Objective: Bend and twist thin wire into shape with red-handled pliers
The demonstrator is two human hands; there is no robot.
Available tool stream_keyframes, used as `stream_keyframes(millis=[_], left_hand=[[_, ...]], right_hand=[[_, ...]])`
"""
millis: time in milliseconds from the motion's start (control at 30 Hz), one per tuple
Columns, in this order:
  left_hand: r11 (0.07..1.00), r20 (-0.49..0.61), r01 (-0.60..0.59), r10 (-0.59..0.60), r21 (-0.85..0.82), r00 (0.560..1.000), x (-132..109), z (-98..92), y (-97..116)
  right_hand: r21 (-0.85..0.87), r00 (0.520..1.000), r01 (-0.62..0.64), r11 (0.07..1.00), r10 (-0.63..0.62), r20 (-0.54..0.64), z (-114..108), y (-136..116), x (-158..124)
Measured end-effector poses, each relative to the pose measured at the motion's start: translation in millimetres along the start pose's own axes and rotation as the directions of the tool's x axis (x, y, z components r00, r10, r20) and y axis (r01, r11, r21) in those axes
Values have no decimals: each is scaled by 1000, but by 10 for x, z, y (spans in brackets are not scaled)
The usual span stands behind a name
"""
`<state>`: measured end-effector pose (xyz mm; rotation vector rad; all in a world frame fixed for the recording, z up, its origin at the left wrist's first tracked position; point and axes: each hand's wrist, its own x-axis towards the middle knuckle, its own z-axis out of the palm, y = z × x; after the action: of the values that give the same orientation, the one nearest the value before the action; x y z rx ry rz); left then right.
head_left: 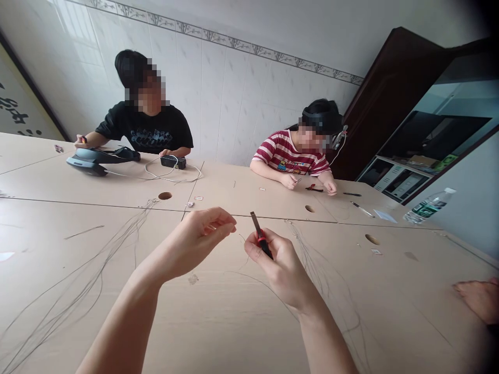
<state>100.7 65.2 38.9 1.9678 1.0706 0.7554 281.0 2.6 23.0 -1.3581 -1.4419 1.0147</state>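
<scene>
The right hand [276,262] grips the black-and-red tool [264,242] by its handle, the flat metal end pointing up and clear of the fingers, probably to leave that end free for use. Just left of the tool, the left hand [205,228] is curled, thumb close to the fingertips; whether it pinches anything thin, I cannot tell. Thin wires [298,238] lie on the tabletop [218,332] in loose bunches either side of the tool, perhaps kept apart against tangling.
</scene>
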Motion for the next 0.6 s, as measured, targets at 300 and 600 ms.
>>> stream_keyframes(millis=[300, 600], left_hand=[[999, 37, 31, -31, 9, 999, -40, 39, 59], [998, 73, -14, 18, -56, 997, -8, 69, 26]], right_hand=[[17, 1000, -4, 1000, 4, -14, 0, 11, -8], [36, 1000, 21, 999, -22, 18, 2, 1, -12]])
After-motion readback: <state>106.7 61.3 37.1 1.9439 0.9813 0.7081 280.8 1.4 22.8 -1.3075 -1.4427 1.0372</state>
